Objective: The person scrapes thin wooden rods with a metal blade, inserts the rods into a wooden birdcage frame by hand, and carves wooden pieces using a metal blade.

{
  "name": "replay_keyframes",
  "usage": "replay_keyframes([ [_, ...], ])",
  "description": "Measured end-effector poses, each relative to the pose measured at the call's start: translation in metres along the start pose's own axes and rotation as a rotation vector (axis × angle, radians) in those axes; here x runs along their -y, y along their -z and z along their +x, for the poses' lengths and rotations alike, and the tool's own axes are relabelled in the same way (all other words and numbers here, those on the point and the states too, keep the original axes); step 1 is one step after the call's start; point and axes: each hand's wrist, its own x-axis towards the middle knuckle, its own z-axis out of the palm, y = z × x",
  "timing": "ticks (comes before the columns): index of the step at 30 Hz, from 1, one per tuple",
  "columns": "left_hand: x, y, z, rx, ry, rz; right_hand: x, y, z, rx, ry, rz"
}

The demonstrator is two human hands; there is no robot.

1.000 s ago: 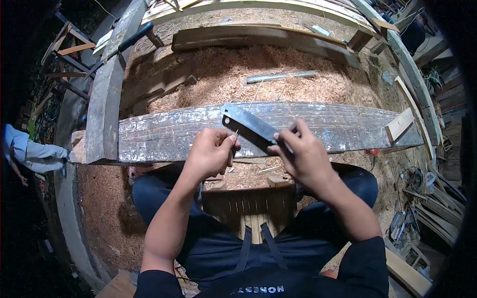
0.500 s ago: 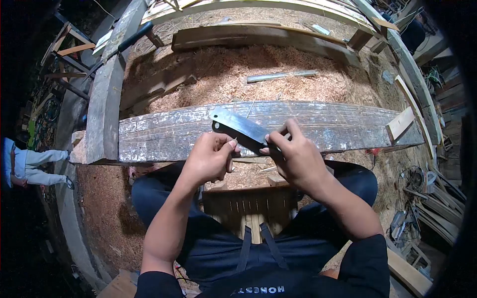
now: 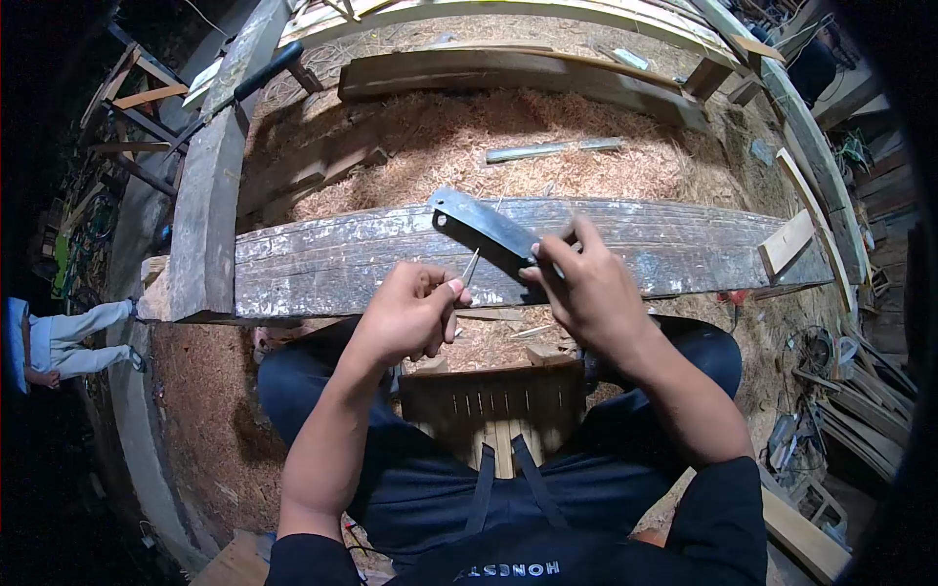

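Observation:
My right hand (image 3: 596,288) is closed on the near end of a flat grey metal blade (image 3: 484,223), a broad strip with a small hole at its far corner. The blade is tilted above a worn wooden beam (image 3: 342,259) and casts a dark shadow on it. Thumb and fingertips of my left hand (image 3: 415,308) pinch a thin pointed stick (image 3: 472,266), its tip upward, left of the blade and apart from it. Whether the right hand's grip covers a handle is hidden.
A slatted wooden piece (image 3: 493,391) lies between my knees. A small wood block (image 3: 787,244) rests on the beam's right end. Beyond, a loose strip (image 3: 554,149) lies among wood shavings (image 3: 440,176). A dark-handled tool (image 3: 269,70) rests on the left post. Another person (image 3: 73,337) stands at far left.
The right hand has lifted the blade slightly up and to the right, away from the left hand. The pointed stick in the left hand now shows clearly.

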Motion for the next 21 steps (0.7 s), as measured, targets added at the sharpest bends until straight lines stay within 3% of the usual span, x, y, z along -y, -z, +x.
replay_keyframes([
  [21,0.016,0.014,-0.017,0.011,0.017,0.001,-0.002,0.007,0.009,-0.007,-0.029,-0.015],
])
